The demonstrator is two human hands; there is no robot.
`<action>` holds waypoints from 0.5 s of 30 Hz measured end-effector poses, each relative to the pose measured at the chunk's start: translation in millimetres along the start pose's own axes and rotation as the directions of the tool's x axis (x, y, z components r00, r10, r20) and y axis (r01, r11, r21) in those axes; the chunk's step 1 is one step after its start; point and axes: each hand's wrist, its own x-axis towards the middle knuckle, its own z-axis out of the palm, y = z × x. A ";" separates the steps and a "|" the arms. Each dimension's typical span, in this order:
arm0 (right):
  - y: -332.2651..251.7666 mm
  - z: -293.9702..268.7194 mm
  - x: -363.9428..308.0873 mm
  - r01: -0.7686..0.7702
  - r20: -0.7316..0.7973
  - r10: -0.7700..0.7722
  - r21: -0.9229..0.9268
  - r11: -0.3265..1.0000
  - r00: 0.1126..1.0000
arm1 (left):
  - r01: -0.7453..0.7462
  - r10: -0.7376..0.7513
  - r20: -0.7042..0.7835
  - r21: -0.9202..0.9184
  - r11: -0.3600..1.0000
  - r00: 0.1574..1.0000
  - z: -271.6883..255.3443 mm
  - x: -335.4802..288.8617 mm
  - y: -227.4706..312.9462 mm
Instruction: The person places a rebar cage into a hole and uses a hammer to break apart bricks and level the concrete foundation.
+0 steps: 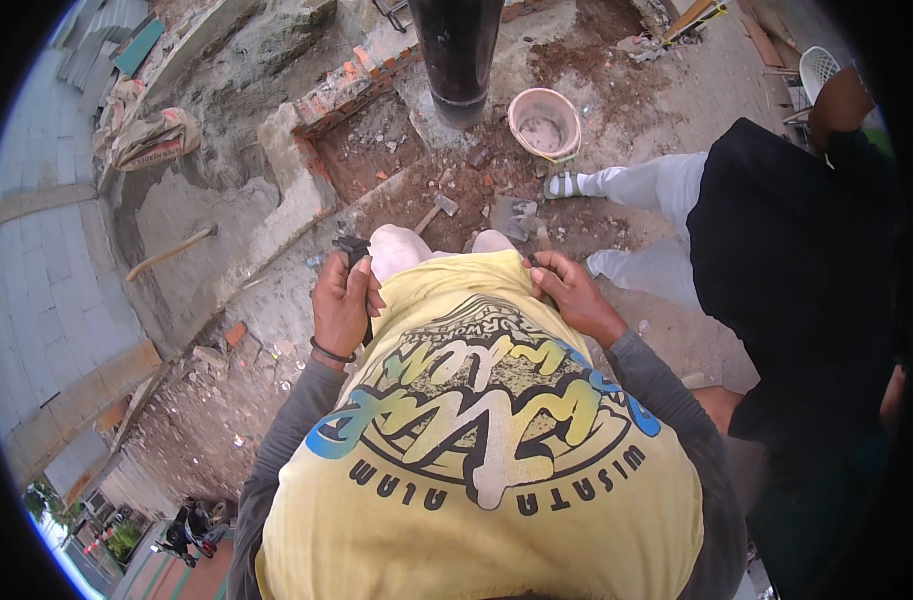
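Note:
My left hand [345, 297], with a dark band at the wrist, is closed on a small black object [353, 248] beside the yellow shirt [456, 400]. The kind of object is unclear. On the other side, my right hand [574, 292] has its thumb and fingers pinched together at the shirt's hem; what they hold, if anything, is hidden. Beyond my knees, a hammer [444, 206] with a wooden handle lies on the dirt. A flat grey metal blade [514, 216] with a wooden handle lies to its right.
A black column [458, 60] rises ahead, near a low brick edge [351, 85] and a pinkish bucket [543, 122]. At right stands another person [776, 250] in black top and light trousers. Wet grey mortar [191, 225] with a wooden tool handle [169, 253] lies left, before a grey block wall [51, 310].

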 end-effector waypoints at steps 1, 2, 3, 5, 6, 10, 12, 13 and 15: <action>-0.2 -1.2 -1.0 -0.004 0.005 0.004 -0.004 1.000 1.000 | 0.006 -0.005 -0.015 0.051 0.999 1.000 -2.9 -4.9 3.0; -1.0 -2.6 -2.2 -0.020 -0.007 0.020 0.018 1.000 1.000 | 0.010 -0.006 -0.061 0.057 0.998 0.998 -3.7 -8.7 6.0; -2.3 -3.4 -3.6 -0.034 -0.020 0.035 0.040 0.999 0.999 | 0.014 -0.011 -0.064 0.053 0.999 0.998 -6.7 -11.5 5.6; -7.4 0.0 -4.9 -0.006 -0.032 0.007 0.033 0.999 0.999 | 0.017 -0.007 -0.130 0.078 0.997 0.991 -18.5 -17.0 5.2; -8.9 1.3 -5.5 0.023 -0.053 -0.022 0.028 0.999 0.998 | 0.019 -0.005 -0.162 0.086 0.996 0.987 -20.8 -19.6 6.1; -7.0 -7.5 -5.4 -0.052 -0.081 0.066 0.159 0.986 0.995 | 0.039 0.040 -0.168 0.443 0.896 0.985 -61.3 -30.0 -18.4; -5.6 -16.5 -11.1 -0.037 -0.168 0.058 0.130 0.991 0.984 | 0.031 0.028 -0.078 0.659 0.752 0.997 -87.8 -39.4 -36.4; -5.3 -22.1 -15.2 -0.038 -0.162 0.059 0.127 0.991 0.985 | 0.003 -0.018 0.008 0.838 0.545 1.000 -97.7 -48.8 -40.3; -4.2 -34.1 -25.4 -0.164 -0.207 0.148 -0.062 0.985 0.967 | 0.128 -0.404 0.066 0.891 0.436 0.912 -113.7 -73.0 -44.4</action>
